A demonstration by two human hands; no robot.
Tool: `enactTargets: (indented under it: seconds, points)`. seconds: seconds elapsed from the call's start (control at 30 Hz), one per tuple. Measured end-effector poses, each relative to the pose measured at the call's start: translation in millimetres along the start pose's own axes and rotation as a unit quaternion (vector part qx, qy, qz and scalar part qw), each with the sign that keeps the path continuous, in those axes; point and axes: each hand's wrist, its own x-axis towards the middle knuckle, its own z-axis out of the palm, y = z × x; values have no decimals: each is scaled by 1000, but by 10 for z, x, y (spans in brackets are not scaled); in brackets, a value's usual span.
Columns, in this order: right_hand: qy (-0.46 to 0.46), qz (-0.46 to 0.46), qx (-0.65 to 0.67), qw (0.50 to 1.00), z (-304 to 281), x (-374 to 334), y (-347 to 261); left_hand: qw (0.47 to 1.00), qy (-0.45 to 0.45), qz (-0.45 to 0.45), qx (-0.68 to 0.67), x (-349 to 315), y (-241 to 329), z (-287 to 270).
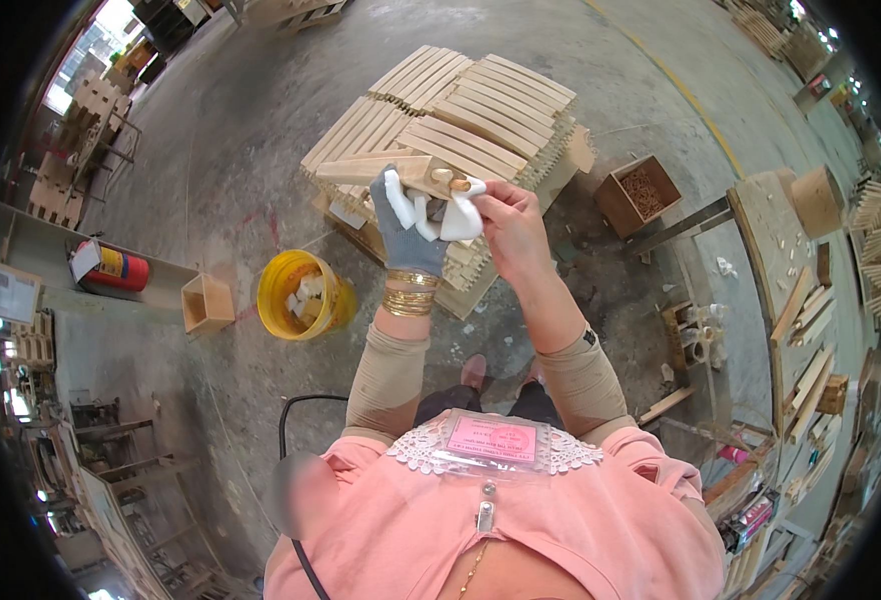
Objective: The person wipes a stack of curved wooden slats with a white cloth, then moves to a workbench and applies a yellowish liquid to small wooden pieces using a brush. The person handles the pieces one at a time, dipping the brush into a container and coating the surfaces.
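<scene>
L hand (pixel 406 228), in a grey glove w/ gold-coloured bangles at the wrist, is closed round a pale, long, flat-sided wooden piece (pixel 386 168), held up in front of the body, over the near part of the stack. White soft-looking material (pixel 464 220) sits bunched at the L fingers; can't tell how it's wrapped. R hand (pixel 513 228), bare, has thumb & fingers drawn narrow, pinching at the R edge of that material, nr the wood's R end. Whether it also touches the wood: can't tell.

Beneath/beyond: big layered stack of pale wooden slats (pixel 501 95), toothed-looking along its R edge; its near corner points back twd the person's shoes (pixel 474 372), w/ a strip of grey concrete floor (pixel 261 140) btwn.

L side: round yellow plastic bucket (pixel 342 305), near the stack's L edge, a gap of floor separating them. Just L of it, small open pale wooden box (pixel 208 312); farther L, red cylindrical fire extinguisher (pixel 135 272).

R side: open brown wooden box (pixel 616 208) of small tan bits, just off the stack's R edge. Then pale wooden workbench (pixel 758 215), curved by the lens, narrowing floor room that side. Wider floor runs past the stack's far edge.
</scene>
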Motion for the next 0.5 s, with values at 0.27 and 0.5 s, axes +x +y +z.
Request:
enactTargets:
  seconds: [0.27,0.5]
  points:
    - [-83,-67,-184,977,-124,27,-77,996,-12,41,74,-53,-173,-71]
    - [-91,-24,-346,933,-446,78,176,995,-99,25,-24,-380,-428,-254]
